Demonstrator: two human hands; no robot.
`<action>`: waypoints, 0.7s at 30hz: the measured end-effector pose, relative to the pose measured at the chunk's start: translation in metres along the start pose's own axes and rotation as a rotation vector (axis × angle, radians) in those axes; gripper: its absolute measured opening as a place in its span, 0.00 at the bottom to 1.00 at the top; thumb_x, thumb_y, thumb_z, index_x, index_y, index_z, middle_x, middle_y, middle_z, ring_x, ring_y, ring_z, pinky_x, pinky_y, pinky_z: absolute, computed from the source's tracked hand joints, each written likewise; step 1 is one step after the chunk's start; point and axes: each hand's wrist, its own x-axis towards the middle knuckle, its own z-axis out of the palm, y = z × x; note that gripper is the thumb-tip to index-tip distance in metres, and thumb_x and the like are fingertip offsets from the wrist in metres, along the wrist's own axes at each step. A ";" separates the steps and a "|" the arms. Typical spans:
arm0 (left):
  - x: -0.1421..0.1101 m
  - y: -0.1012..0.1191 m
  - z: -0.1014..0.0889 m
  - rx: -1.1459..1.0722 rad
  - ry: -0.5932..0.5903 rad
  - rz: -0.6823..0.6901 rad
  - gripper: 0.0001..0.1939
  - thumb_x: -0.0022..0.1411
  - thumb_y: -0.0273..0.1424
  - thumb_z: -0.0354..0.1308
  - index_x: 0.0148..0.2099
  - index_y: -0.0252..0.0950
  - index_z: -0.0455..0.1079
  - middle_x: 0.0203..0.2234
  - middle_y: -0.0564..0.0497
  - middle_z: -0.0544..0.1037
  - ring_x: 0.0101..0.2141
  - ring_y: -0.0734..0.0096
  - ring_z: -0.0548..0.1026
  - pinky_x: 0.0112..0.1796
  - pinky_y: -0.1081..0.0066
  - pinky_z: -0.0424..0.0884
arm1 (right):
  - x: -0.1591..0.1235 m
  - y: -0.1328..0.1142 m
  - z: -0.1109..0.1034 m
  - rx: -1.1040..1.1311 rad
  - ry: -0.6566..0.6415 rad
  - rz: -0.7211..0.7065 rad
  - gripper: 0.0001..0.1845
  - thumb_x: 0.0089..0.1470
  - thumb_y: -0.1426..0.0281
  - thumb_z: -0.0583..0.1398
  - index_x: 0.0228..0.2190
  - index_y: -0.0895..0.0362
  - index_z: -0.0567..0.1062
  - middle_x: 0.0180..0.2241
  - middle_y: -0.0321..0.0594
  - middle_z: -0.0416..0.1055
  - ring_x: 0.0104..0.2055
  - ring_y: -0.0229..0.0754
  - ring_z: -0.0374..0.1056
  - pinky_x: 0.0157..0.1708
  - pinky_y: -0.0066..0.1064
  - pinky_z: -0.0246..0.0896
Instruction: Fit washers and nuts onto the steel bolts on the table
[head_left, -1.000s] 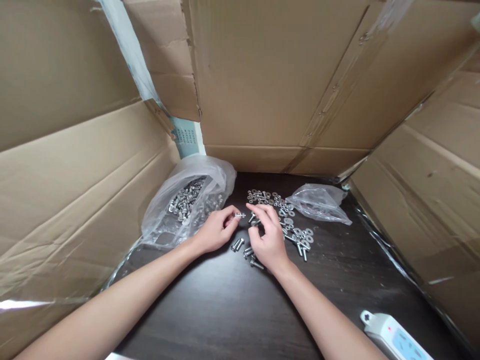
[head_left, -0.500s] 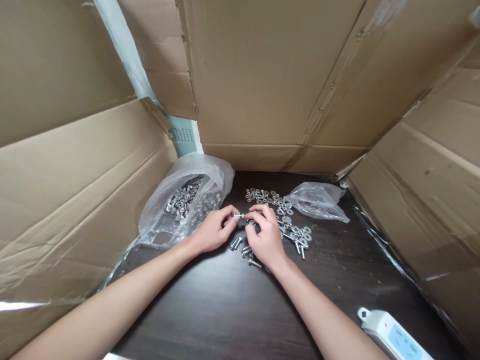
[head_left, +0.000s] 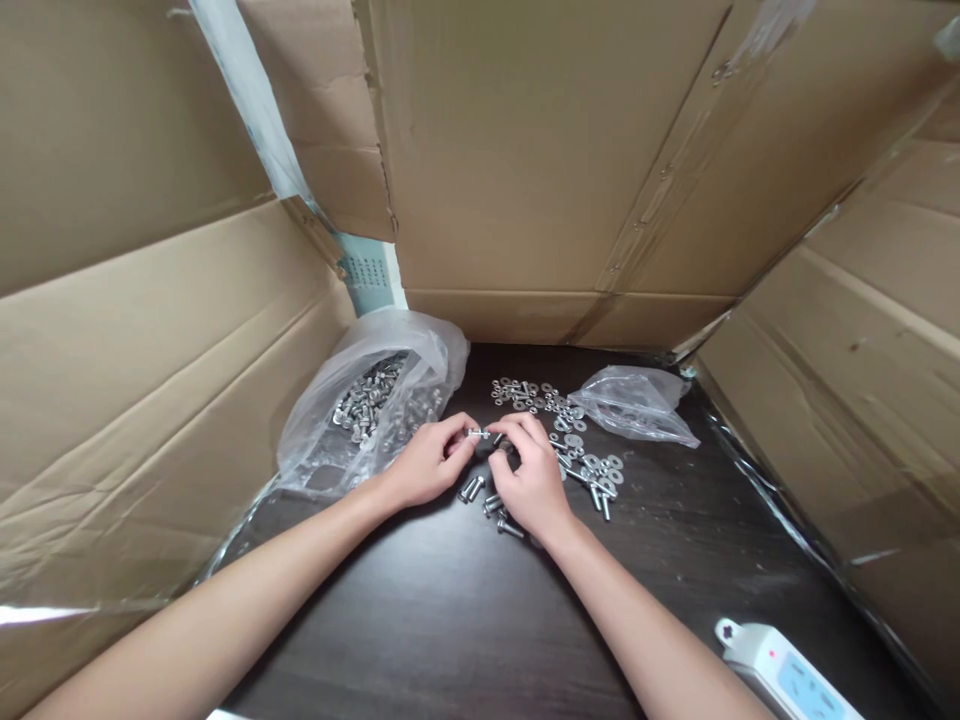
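Note:
Between the thumb and fingers of my left hand [head_left: 435, 460] is a small steel bolt [head_left: 477, 433], lying roughly level. A nut or washer seems to sit on its right end, too small to make out surely. Curled close by on the right is my right hand [head_left: 529, 470]; its index fingertip reaches the bolt's right end, while the thumb is apart from that finger. Below the hands lie a pair of bolts [head_left: 472, 489] and a few more bolts [head_left: 510, 528]. Washers and nuts [head_left: 574, 440] are spread beyond my right hand, which partly hides them.
On the left a clear plastic bag [head_left: 300, 440] gapes with many bolts inside. Another plastic bag [head_left: 637, 400] lies flat at the back right. A white power strip [head_left: 765, 655] is at the lower right. Cardboard walls [head_left: 555, 160] enclose the dark table [head_left: 420, 620].
My right fingers have shifted slightly at the bolt's end, and a little more of the bolt shows. My left hand still holds it in the same place.

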 end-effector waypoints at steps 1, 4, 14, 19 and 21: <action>0.000 0.000 0.000 0.001 0.001 0.000 0.12 0.71 0.36 0.50 0.41 0.35 0.70 0.22 0.56 0.69 0.25 0.72 0.66 0.30 0.73 0.60 | 0.000 0.000 0.000 -0.008 -0.002 0.000 0.10 0.53 0.77 0.56 0.32 0.53 0.76 0.39 0.42 0.71 0.44 0.48 0.69 0.47 0.41 0.67; 0.000 -0.001 0.001 0.003 0.002 0.000 0.11 0.71 0.36 0.50 0.41 0.35 0.70 0.22 0.56 0.69 0.25 0.72 0.66 0.30 0.73 0.60 | -0.001 0.001 0.001 -0.026 -0.009 -0.006 0.10 0.54 0.76 0.56 0.26 0.53 0.73 0.37 0.41 0.71 0.42 0.48 0.68 0.45 0.41 0.66; 0.000 0.000 0.000 0.005 -0.013 -0.006 0.12 0.71 0.36 0.50 0.41 0.35 0.71 0.22 0.56 0.69 0.25 0.72 0.66 0.30 0.72 0.61 | 0.001 -0.002 -0.002 0.030 -0.019 0.020 0.12 0.55 0.77 0.56 0.39 0.54 0.75 0.41 0.43 0.73 0.43 0.47 0.70 0.44 0.39 0.67; 0.000 -0.001 0.001 0.019 -0.038 0.015 0.11 0.71 0.35 0.51 0.41 0.35 0.71 0.21 0.57 0.68 0.24 0.73 0.65 0.30 0.73 0.60 | 0.001 -0.003 -0.002 0.026 -0.023 0.004 0.05 0.60 0.73 0.57 0.34 0.54 0.72 0.38 0.42 0.72 0.42 0.46 0.69 0.43 0.39 0.66; 0.000 -0.001 0.001 0.016 -0.049 0.021 0.11 0.71 0.36 0.51 0.42 0.35 0.71 0.22 0.57 0.68 0.25 0.73 0.65 0.30 0.73 0.60 | 0.001 -0.003 -0.002 0.024 -0.028 -0.006 0.07 0.63 0.71 0.55 0.31 0.53 0.71 0.36 0.41 0.71 0.41 0.46 0.68 0.43 0.39 0.66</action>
